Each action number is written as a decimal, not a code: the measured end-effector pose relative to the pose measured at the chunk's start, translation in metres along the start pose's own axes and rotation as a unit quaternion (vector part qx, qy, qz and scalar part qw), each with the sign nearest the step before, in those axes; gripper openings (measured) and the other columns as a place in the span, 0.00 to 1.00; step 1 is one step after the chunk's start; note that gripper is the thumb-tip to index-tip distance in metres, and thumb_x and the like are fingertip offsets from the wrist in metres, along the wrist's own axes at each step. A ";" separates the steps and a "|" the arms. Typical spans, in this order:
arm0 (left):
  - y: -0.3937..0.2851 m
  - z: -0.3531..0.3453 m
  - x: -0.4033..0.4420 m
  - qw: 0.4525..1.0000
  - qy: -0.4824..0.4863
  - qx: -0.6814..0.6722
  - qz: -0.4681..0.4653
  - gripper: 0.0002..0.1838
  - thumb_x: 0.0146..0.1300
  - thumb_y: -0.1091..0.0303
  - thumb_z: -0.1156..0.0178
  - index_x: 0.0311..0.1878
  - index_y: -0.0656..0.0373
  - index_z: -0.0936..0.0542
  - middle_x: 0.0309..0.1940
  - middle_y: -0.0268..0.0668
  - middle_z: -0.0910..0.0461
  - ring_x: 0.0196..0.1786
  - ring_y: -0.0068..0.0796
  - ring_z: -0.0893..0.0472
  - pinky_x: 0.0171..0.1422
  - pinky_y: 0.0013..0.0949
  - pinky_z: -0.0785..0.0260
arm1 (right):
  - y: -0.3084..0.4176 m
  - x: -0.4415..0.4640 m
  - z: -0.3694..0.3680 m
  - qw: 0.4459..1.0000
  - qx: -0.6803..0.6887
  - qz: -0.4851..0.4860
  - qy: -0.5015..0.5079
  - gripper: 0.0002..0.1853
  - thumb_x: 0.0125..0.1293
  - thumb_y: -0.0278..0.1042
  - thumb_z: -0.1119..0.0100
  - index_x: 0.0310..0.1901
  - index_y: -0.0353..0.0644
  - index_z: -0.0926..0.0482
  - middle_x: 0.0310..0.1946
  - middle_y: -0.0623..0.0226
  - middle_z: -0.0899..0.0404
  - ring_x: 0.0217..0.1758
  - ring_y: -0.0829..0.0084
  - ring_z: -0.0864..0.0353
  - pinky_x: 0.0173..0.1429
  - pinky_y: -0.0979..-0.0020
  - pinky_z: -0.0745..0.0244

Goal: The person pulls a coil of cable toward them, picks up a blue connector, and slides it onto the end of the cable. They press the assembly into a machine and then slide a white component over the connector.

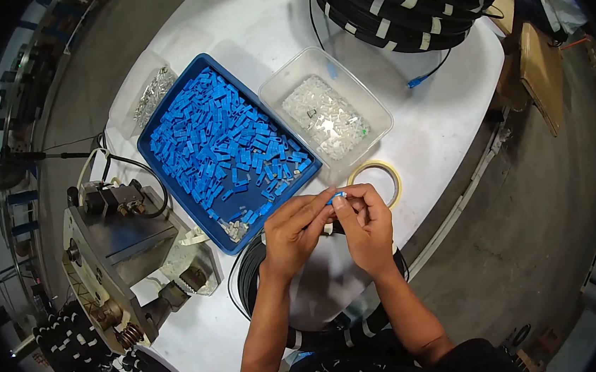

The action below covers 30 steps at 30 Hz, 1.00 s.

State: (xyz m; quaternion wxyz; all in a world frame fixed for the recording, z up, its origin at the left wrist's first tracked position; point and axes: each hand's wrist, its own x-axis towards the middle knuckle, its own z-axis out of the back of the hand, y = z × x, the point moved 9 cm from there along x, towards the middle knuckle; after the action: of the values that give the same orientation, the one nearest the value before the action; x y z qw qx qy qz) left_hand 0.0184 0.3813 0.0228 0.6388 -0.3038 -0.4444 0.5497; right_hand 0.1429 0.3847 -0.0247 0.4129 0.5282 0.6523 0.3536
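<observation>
My left hand (291, 232) and my right hand (365, 226) meet over the near part of the white table, fingertips pinched together around a small blue connector piece (338, 197). Fingers cover much of that piece. Under my hands lies a coil of black cable (250, 271). Just beyond them, a blue tray (231, 247) holds many loose blue connector parts (216, 136). To its right stands a clear plastic box (381, 111) with small whitish parts. A roll of yellowish tape (397, 184) lies beside my right hand.
A metal machine (123, 251) stands at the left, with a small clear bin (209, 268) by it. Another clear container (155, 92) of metallic parts is behind the tray. A large stack of black cable coils (403, 7) sits at the back, one blue-tipped cable end (416, 81) sticking out.
</observation>
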 end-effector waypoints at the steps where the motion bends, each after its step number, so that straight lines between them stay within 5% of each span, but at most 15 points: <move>1: -0.001 0.002 0.001 1.000 -0.001 0.013 0.006 0.17 0.58 0.79 0.32 0.52 0.66 0.17 0.36 0.45 0.14 0.35 0.32 0.15 0.40 0.28 0.24 | -0.001 0.002 -0.003 0.999 0.019 -0.036 0.009 0.09 0.72 0.22 0.47 0.50 0.29 0.29 0.42 0.61 0.24 0.41 0.79 0.24 0.46 0.79 0.24; 3: 0.001 0.004 0.001 0.999 -0.011 0.030 0.041 0.16 0.59 0.78 0.33 0.51 0.66 0.17 0.36 0.44 0.14 0.34 0.31 0.16 0.40 0.27 0.24 | 0.000 0.008 -0.002 0.997 0.038 -0.072 0.018 0.09 0.72 0.22 0.46 0.50 0.27 0.28 0.42 0.60 0.23 0.40 0.79 0.23 0.45 0.79 0.24; 5: 0.007 0.004 0.001 0.996 -0.020 0.045 0.076 0.14 0.60 0.77 0.33 0.50 0.66 0.17 0.36 0.44 0.14 0.34 0.30 0.16 0.40 0.27 0.24 | 0.016 0.015 -0.004 0.979 -0.174 -0.010 0.103 0.09 0.69 0.22 0.44 0.48 0.28 0.24 0.38 0.59 0.20 0.37 0.77 0.21 0.42 0.76 0.24; 11: 0.014 0.002 -0.001 0.993 -0.020 0.051 0.101 0.09 0.66 0.75 0.37 0.48 0.66 0.18 0.35 0.43 0.14 0.34 0.25 0.15 0.39 0.27 0.24 | 0.088 0.049 -0.014 0.895 -0.419 0.083 0.128 0.08 0.64 0.23 0.41 0.45 0.33 0.21 0.35 0.55 0.20 0.34 0.62 0.19 0.38 0.68 0.24; 14: 0.023 -0.001 -0.003 0.992 -0.011 0.019 0.121 0.10 0.67 0.74 0.39 0.50 0.66 0.21 0.34 0.44 0.16 0.30 0.34 0.17 0.37 0.32 0.25 | 0.097 0.072 -0.023 0.867 -0.453 0.156 0.135 0.08 0.61 0.22 0.42 0.42 0.35 0.21 0.37 0.53 0.19 0.35 0.54 0.19 0.39 0.63 0.24; 16: 0.021 0.000 -0.001 0.995 -0.010 0.021 0.099 0.08 0.70 0.75 0.43 0.49 0.66 0.22 0.32 0.39 0.14 0.29 0.20 0.19 0.34 0.24 0.27 | 0.087 0.085 -0.035 0.761 -0.600 0.166 0.182 0.07 0.60 0.23 0.44 0.40 0.37 0.20 0.39 0.54 0.18 0.37 0.54 0.17 0.40 0.61 0.22; 23: 0.023 0.002 -0.001 0.992 -0.052 -0.003 0.113 0.07 0.72 0.73 0.45 0.48 0.66 0.23 0.33 0.38 0.14 0.24 0.14 0.28 0.28 0.21 0.33 | 0.029 0.118 -0.052 0.616 -0.743 0.056 0.255 0.05 0.52 0.24 0.40 0.27 0.37 0.15 0.30 0.49 0.16 0.37 0.53 0.14 0.40 0.58 0.20; 30: 0.026 0.000 -0.001 0.992 -0.042 -0.009 0.122 0.08 0.71 0.73 0.44 0.49 0.66 0.23 0.33 0.38 0.14 0.25 0.14 0.27 0.30 0.21 0.33 | 0.024 0.128 -0.045 0.636 -0.743 0.044 0.204 0.06 0.47 0.24 0.39 0.27 0.40 0.15 0.29 0.49 0.17 0.34 0.49 0.16 0.39 0.56 0.21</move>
State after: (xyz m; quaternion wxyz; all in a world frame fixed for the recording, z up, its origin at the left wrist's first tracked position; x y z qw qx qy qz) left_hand 0.0069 0.3858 0.0003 0.5447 -0.3381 -0.4353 0.6321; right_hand 0.0980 0.5135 -0.0058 0.5069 -0.0143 0.2132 0.8351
